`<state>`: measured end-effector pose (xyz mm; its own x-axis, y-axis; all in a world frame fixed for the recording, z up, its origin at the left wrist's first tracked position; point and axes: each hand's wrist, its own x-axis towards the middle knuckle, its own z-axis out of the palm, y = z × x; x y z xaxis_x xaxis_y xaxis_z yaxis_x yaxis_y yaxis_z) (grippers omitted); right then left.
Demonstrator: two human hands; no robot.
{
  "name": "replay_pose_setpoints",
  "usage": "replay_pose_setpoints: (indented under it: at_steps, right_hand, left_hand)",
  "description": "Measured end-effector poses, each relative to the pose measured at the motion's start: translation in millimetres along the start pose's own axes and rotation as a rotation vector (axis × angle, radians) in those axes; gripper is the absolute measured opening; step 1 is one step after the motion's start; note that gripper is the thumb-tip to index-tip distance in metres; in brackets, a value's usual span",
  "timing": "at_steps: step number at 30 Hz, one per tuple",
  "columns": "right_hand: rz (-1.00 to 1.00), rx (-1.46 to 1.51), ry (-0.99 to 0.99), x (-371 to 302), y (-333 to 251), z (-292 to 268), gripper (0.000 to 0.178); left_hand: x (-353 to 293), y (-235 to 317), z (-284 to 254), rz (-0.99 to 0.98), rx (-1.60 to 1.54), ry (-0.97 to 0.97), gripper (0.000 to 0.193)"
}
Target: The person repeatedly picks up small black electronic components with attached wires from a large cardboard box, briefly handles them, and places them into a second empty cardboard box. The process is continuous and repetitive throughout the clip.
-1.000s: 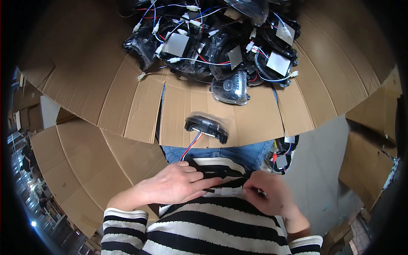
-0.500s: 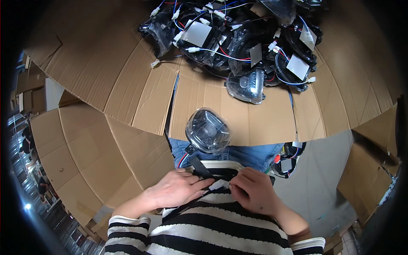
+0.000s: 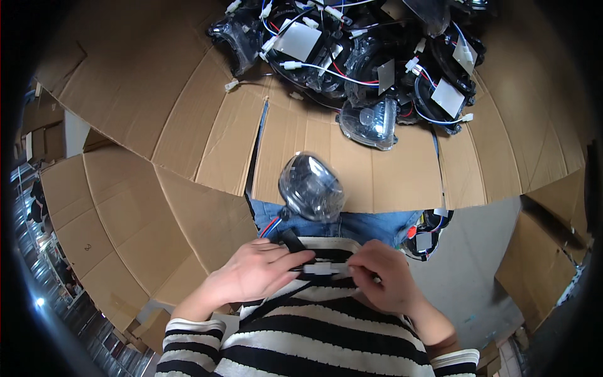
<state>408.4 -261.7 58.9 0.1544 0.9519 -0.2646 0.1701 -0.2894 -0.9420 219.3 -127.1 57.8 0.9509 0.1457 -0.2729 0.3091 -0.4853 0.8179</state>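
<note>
A white plastic wire connector (image 3: 319, 269) lies level between my hands, in front of my striped shirt. My left hand (image 3: 259, 273) is closed at its left end, fingertips pressed together around the wire and connector. My right hand (image 3: 384, 276) pinches the paler right end between thumb and forefinger. Just beyond the hands, a round vehicle lamp (image 3: 312, 187) with a clear lens rests on the cardboard edge and my lap. Red, blue and white wires (image 3: 271, 226) run from the lamp toward my left hand. A black strip (image 3: 295, 244) stands out by my left fingers.
A cardboard sheet (image 3: 301, 135) covers the surface ahead. A heap of similar lamps (image 3: 370, 81) with loose wires and white connectors fills its far side. More lamp parts (image 3: 430, 235) sit low beyond my right knee. Cardboard boxes (image 3: 119, 213) stand at the left, another box (image 3: 543, 251) at right.
The connector has turned from tilted to level, and more of it shows between my hands. My right hand has shifted slightly right. The whole view has moved a little.
</note>
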Motion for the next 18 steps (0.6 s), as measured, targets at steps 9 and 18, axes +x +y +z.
replay_pose_setpoints:
  at_steps: [9, 18]
  right_hand:
    - [0.225, 0.075, 0.005, -11.9, 6.1, -18.8, 0.009]
    - [0.290, 0.027, -0.117, -5.5, -0.4, -24.3, 0.007]
  left_hand:
    - [-142.3, 16.7, -114.7, -0.033, 0.359, 1.730, 0.027]
    - [-209.0, -170.4, -103.5, -0.797, 0.109, 1.477, 0.028]
